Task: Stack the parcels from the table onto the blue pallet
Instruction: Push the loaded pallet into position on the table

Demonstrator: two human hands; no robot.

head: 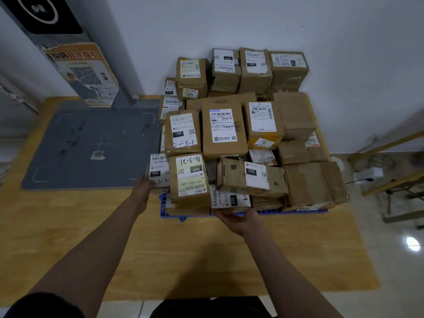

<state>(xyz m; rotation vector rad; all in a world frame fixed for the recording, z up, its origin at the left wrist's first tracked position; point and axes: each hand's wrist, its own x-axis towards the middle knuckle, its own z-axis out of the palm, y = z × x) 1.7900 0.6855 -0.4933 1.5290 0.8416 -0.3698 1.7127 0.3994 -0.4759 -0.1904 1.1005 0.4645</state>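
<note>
Head view, looking down across a wooden table point(206, 260) toward a white wall point(344, 31); the blue pallet point(163, 204) lay at centre frame on the far half of the table, only its near edge and left corner visible beneath the load; brown cardboard parcels point(263, 125) covered it in several layers, the tallest tier standing against the wall at upper centre. The left hand point(143, 190), at centre left, pressed against the left side of a parcel labelled 032 point(158, 172) at the pallet's left corner; its fingers were mostly hidden behind the box, so whether they curled round it could not be told. The right hand point(237, 219), just below centre, gripped the near edge of a flat parcel labelled 220 point(229, 199) from underneath, thumb and fingers curled on it; that parcel rested on the pallet's front edge, partly under a dented box also labelled 220 point(252, 179). Between the two hands stood a parcel labelled 090 point(190, 180), touching the 032 parcel; behind it sat a box marked 15H point(182, 133) beside a larger one with a long white label point(223, 130). At left of frame a grey mat point(91, 148) with white corner marks lay on the table; a grey post point(75, 49) bearing an orange poster rose from its far edge at upper left.
</note>
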